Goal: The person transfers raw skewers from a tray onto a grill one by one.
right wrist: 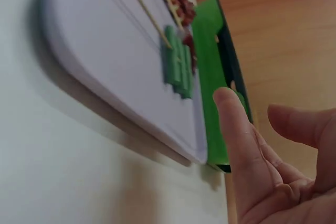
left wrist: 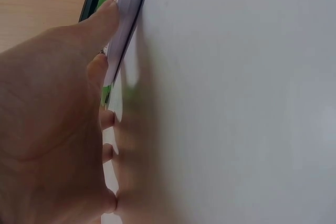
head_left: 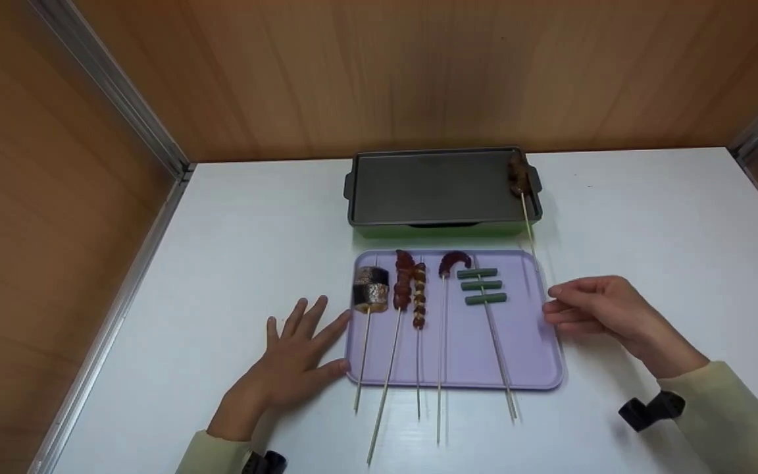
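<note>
My left hand (head_left: 293, 365) lies spread on the table, its thumb and index finger touching the left rim of the lilac tray (head_left: 524, 342). Just beyond the tray's right rim, my right hand (head_left: 606, 316) hovers with loosely bent fingers, holding nothing. Several toy food skewers lie side by side on the tray: a black-banded roll (head_left: 371, 296), red meat (head_left: 403, 283), a thin beaded one (head_left: 419, 303), a dark red curled piece (head_left: 453, 261) and green sticks (head_left: 482, 286). A brown skewer (head_left: 518, 174) rests on the right end of the black griddle (head_left: 431, 187), its stick hanging over the front.
Behind the tray, the griddle stands on a green base (head_left: 431, 230). Wood-grain panels (head_left: 366, 79) with metal corner posts (head_left: 116, 85) enclose the back and sides of the white table (head_left: 234, 230). Skewer sticks reach over the tray's front rim.
</note>
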The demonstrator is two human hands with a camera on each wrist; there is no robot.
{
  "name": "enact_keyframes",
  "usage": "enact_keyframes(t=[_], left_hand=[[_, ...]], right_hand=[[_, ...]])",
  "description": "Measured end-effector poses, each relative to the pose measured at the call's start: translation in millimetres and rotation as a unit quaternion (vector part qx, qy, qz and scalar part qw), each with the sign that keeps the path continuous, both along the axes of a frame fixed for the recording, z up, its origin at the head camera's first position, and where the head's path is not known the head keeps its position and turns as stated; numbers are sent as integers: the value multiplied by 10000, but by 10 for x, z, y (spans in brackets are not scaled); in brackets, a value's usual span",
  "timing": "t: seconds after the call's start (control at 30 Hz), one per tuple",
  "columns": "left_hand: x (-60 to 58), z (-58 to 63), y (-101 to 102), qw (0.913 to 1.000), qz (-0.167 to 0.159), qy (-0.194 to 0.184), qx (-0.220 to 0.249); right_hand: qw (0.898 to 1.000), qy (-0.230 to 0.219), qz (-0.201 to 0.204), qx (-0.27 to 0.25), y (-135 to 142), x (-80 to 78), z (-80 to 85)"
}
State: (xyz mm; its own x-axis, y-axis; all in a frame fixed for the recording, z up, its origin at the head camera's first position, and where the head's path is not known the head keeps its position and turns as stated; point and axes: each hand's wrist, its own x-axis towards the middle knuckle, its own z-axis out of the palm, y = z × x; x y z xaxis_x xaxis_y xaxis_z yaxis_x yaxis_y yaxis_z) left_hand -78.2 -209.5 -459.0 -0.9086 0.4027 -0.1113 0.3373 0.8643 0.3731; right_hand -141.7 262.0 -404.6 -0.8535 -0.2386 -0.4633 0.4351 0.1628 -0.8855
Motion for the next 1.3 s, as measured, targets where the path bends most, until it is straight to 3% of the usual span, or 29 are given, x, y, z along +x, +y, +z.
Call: enact_keyframes(t=[0.2,0.37,0.7,0.83,1.03,1.3], left_hand=[[-4,1,-1,10000,-23,83,18],[3,-22,1,10000,11,41,-30],[4,3,7,10000,28,40,-29],[8,1,7,10000,30,66,3],[17,5,3,10000,5,67,72],[15,0,0,10000,8,43,77]], right_hand=[[9968,-1,705,375,-211,248,-180],[9917,92,1145,575,-435,348,-296],[9758,452,1440,1584,-643,359,-296],[9723,606,1457,1723,-675,357,-318],[9759,629,1421,1532,-648,355,-361],[9896,142,1223,748,-542,377,-372]])
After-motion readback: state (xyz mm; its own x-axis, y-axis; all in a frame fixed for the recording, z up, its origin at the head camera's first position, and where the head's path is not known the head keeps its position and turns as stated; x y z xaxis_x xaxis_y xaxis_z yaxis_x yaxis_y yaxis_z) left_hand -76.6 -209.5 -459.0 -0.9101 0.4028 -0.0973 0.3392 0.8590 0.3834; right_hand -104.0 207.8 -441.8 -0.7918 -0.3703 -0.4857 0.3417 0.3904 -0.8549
